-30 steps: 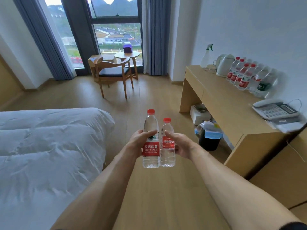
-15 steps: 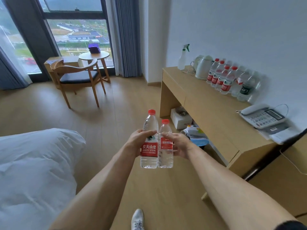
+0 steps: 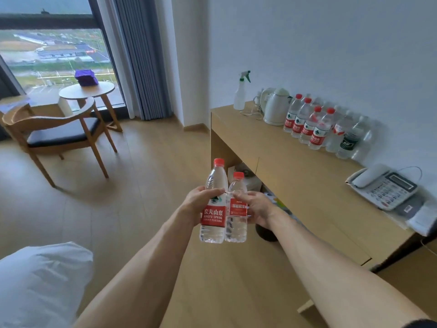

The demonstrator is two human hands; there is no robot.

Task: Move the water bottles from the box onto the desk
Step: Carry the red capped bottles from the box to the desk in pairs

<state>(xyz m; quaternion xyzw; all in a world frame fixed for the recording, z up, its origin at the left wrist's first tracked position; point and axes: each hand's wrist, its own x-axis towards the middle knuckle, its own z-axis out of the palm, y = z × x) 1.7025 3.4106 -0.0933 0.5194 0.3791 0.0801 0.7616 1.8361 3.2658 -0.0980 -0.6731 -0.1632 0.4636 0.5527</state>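
Observation:
My left hand (image 3: 196, 204) grips a tall clear water bottle (image 3: 212, 209) with a red cap and red label. My right hand (image 3: 256, 208) grips a shorter red-capped bottle (image 3: 236, 216). Both bottles stand upright, side by side and touching, held in the air over the wooden floor, left of the wooden desk (image 3: 307, 185). Along the wall on the desk stands a row of several water bottles (image 3: 316, 127). The box is not in view.
On the desk are a white kettle (image 3: 275, 106), a spray bottle (image 3: 241, 93) and a phone (image 3: 383, 185). A dark bin (image 3: 266, 232) and small items sit under the desk. A chair (image 3: 59, 133), a round table (image 3: 87, 91) and a white bed corner (image 3: 40, 285) lie left.
The view has swung right and closer to the desk; the bed has slid out to the lower left. Both hands keep holding the two bottles together in front of me.

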